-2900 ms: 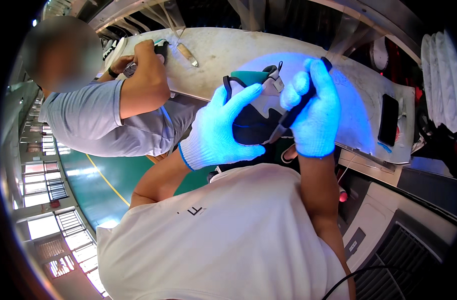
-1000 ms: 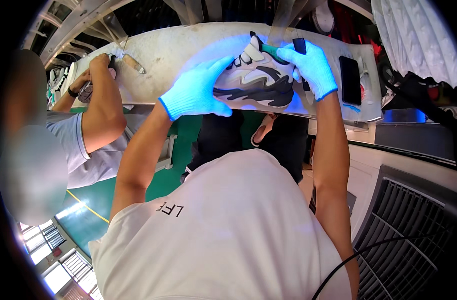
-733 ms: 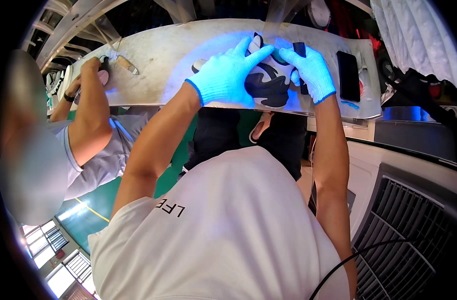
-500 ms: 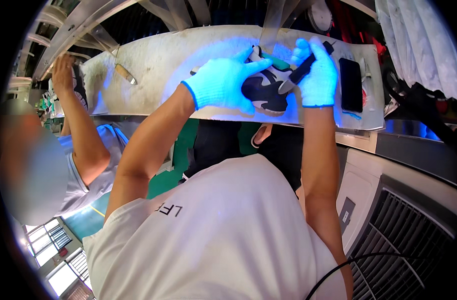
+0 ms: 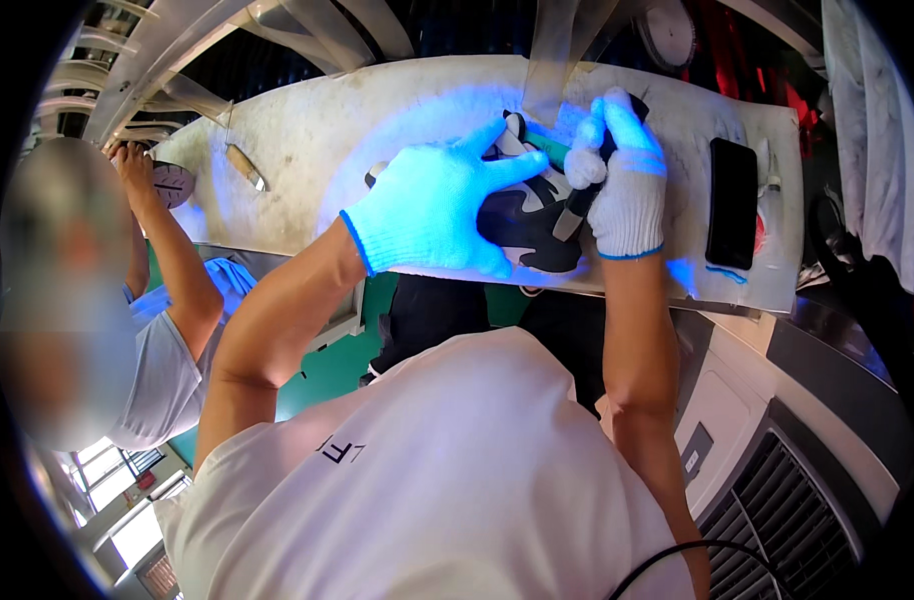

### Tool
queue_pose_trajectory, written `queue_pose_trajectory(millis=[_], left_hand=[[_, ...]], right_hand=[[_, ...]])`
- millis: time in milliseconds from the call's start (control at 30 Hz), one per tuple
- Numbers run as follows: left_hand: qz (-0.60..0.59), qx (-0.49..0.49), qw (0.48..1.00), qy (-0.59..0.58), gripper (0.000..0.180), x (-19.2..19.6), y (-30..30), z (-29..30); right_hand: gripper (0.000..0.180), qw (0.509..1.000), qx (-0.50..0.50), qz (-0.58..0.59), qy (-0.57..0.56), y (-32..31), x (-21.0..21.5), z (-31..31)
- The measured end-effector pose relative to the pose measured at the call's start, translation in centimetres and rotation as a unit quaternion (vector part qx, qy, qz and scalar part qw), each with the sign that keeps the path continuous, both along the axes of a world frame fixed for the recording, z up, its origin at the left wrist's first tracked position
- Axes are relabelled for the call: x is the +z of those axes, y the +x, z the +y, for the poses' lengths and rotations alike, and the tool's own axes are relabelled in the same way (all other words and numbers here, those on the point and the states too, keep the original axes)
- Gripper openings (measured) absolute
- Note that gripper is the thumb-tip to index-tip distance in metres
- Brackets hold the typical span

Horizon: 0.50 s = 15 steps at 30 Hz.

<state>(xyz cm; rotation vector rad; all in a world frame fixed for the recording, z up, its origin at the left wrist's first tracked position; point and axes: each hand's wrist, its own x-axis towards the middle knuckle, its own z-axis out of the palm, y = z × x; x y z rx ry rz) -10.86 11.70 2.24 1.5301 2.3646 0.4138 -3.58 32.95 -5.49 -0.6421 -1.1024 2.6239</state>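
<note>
A black, white and teal shoe (image 5: 517, 222) lies on the worktable under my hands. My left hand (image 5: 427, 200), in a white knit glove lit blue, grips it from the left with fingers spread over it, and most of the shoe's left part is hidden beneath the palm. My right hand (image 5: 622, 180), gloved too, is closed round the dark handle of a flat-bladed knife (image 5: 570, 218). The blade points down toward me and meets the shoe's right end; whether it is cutting or only resting there I cannot tell.
Right of my hand, a black phone (image 5: 731, 203) lies on the worktable (image 5: 307, 130). A wooden-handled knife (image 5: 245, 166) lies at the left. Beyond it a co-worker's hand (image 5: 132, 170) is by another shoe (image 5: 173, 184). A white curtain (image 5: 867, 130) hangs at the right.
My right hand has tilted, bringing the knife blade from slantwise to steeper and lower against the shoe. My left hand keeps its grip. The view has shifted slightly; the co-worker's shoe now shows its sole.
</note>
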Motion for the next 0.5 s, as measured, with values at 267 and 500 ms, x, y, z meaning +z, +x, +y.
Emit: queue_pose_trajectory(millis=[267,500], left_hand=[[-0.106,-0.004,0.994,-0.020,0.107,0.3,-0.4,2.1],[0.023,0.087,0.994,0.062,0.112,-0.9,5.1,-1.8]], right_hand=[[0.040,0.981,-0.065,0.076,-0.168,2.3,-2.5,3.0],[0.086,0.912,-0.009,-0.069,0.405,13.8,1.0,-0.4]])
